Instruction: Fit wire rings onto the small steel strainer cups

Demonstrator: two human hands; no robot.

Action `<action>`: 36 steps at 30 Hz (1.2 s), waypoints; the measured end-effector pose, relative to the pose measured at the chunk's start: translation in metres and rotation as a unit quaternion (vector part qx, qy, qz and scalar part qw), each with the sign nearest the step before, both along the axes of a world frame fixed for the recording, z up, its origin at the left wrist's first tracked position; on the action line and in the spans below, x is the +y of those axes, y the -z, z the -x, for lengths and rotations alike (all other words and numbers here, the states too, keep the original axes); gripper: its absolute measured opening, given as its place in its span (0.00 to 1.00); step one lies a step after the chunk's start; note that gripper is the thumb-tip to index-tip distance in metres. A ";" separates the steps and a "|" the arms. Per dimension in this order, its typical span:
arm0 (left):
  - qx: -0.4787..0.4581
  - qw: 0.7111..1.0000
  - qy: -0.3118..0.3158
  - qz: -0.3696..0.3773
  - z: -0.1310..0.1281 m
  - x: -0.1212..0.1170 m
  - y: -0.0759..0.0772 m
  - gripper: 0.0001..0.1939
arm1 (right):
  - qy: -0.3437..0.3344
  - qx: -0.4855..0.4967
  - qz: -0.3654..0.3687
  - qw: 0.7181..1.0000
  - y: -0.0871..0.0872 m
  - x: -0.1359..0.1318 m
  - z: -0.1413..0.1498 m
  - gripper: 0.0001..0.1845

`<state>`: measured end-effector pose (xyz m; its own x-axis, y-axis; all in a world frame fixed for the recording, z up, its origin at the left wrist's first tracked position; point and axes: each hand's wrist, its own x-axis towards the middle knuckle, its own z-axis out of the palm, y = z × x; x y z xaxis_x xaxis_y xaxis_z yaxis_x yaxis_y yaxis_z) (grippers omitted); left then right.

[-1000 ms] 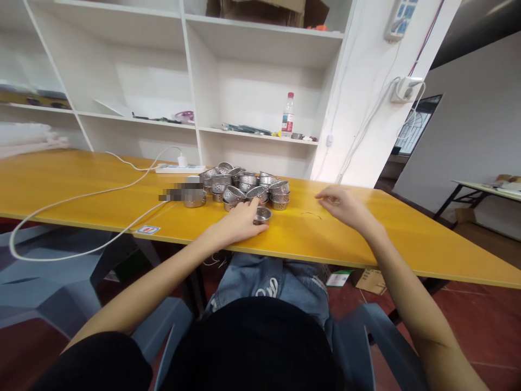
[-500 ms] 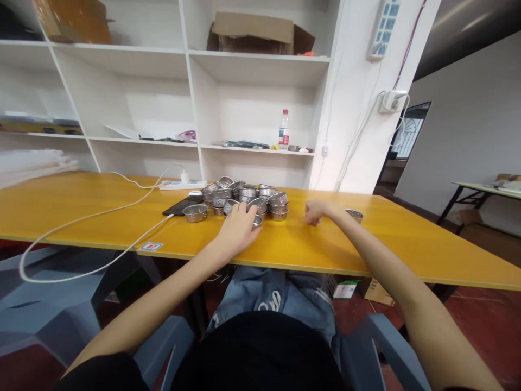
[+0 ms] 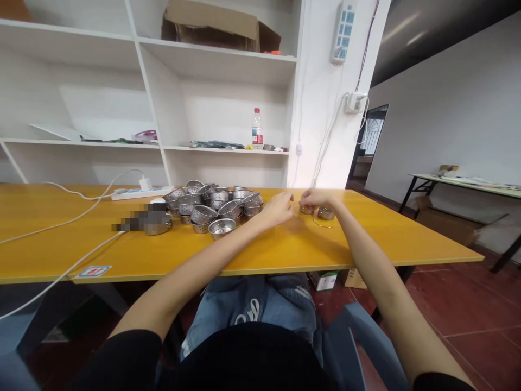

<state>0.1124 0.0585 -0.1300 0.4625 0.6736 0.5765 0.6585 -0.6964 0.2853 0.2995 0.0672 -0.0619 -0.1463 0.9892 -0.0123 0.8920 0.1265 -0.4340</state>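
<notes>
Just right of the pile, my left hand (image 3: 280, 209) hovers over the table with its fingers loosely bent and apart, holding nothing I can see. My right hand (image 3: 315, 198) is closed over a small perforated metal cup (image 3: 306, 209), fingertips at its rim and part of it covered. Beside it stands a second perforated cup (image 3: 325, 213), partly behind my right wrist. A thin wire loop (image 3: 323, 225) lies on the table in front of these two. Left of my left hand is a heap of similar metal cups (image 3: 203, 213), with one cup (image 3: 222, 228) at its front.
On the yellow table (image 3: 268, 252), a power strip (image 3: 138, 193) with a white charger and cable lies behind the heap, near a blurred-out dark object (image 3: 138, 217). White shelves hold a bottle (image 3: 256, 130) and a cardboard box (image 3: 211, 24).
My view has swung to the right. My left hand has left the front cup of the heap and moved right, towards my right hand. My right hand now grips a cup.
</notes>
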 end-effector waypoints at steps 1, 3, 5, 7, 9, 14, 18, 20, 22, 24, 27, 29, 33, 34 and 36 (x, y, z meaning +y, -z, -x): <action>0.013 1.000 0.018 0.015 -0.009 0.008 0.004 0.19 | 0.030 0.020 -0.031 0.999 -0.002 0.004 -0.007 0.12; 0.038 0.997 0.055 0.046 -0.028 0.022 0.011 0.24 | 0.068 0.047 -0.090 0.992 -0.004 0.010 -0.019 0.12; 0.045 0.994 0.061 0.079 -0.048 0.033 0.013 0.29 | 0.084 0.072 -0.140 0.984 -0.003 0.015 -0.029 0.13; 0.035 0.993 0.041 0.101 -0.064 0.040 0.012 0.32 | 0.091 0.101 -0.175 0.975 -0.001 0.017 -0.035 0.14; 0.043 0.991 0.031 0.121 -0.076 0.044 0.009 0.26 | 0.095 0.128 -0.195 0.968 0.001 0.018 -0.037 0.14; 0.032 0.992 0.012 0.125 -0.074 0.039 0.009 0.18 | 0.090 0.182 -0.203 0.958 0.001 0.017 -0.033 0.15; 0.002 0.995 0.030 0.097 -0.041 0.018 0.021 0.15 | 0.040 0.268 -0.171 0.947 0.003 0.016 -0.023 0.09; -0.047 0.994 0.039 0.088 -0.019 0.005 0.028 0.17 | -0.008 0.303 -0.143 0.942 0.006 0.015 -0.015 0.05; -0.109 0.987 0.032 0.115 0.002 -0.005 0.035 0.26 | -0.063 0.326 -0.124 0.935 0.012 0.014 -0.006 0.08; -0.143 0.975 0.023 0.169 0.018 -0.010 0.039 0.37 | -0.114 0.336 -0.114 0.928 0.020 0.014 0.005 0.11; -0.167 0.963 0.010 0.212 0.025 -0.008 0.042 0.48 | -0.158 0.339 -0.105 0.922 0.034 0.015 0.017 0.15; -0.173 0.959 0.015 0.222 0.021 -0.004 0.043 0.51 | -0.172 0.337 -0.109 0.919 0.043 0.017 0.020 0.16; -0.184 0.954 0.017 0.235 0.011 -0.001 0.043 0.52 | -0.192 0.342 -0.144 0.908 0.053 0.016 0.012 0.21; -0.181 0.956 0.014 0.232 0.011 -0.002 0.043 0.52 | -0.194 0.341 -0.156 0.906 0.054 0.015 0.010 0.21; -0.168 0.962 0.009 0.216 0.011 -0.004 0.042 0.51 | -0.193 0.336 -0.177 0.905 0.058 0.014 0.007 0.22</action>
